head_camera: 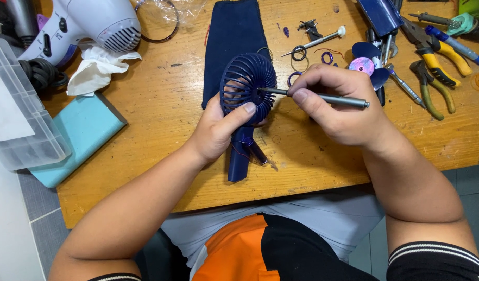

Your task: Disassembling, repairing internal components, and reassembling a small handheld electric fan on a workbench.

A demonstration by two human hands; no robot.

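My left hand (218,130) grips a small dark-blue handheld fan (244,88) by the back of its round grille, thumb across the rim. Its handle (238,161) points down toward me, with thin wires showing at the neck. My right hand (338,104) holds a slim grey screwdriver (323,97) like a pen. Its tip rests at the middle of the grille. Both hands hover just over the wooden table (161,114).
A dark-blue cloth (231,36) lies behind the fan. Loose fan blades (367,60), yellow-handled pliers (437,78), rings and small tools sit at the right. A white hair dryer (88,21), crumpled tissue (96,70), teal block (78,135) and clear plastic box (15,114) are at the left.
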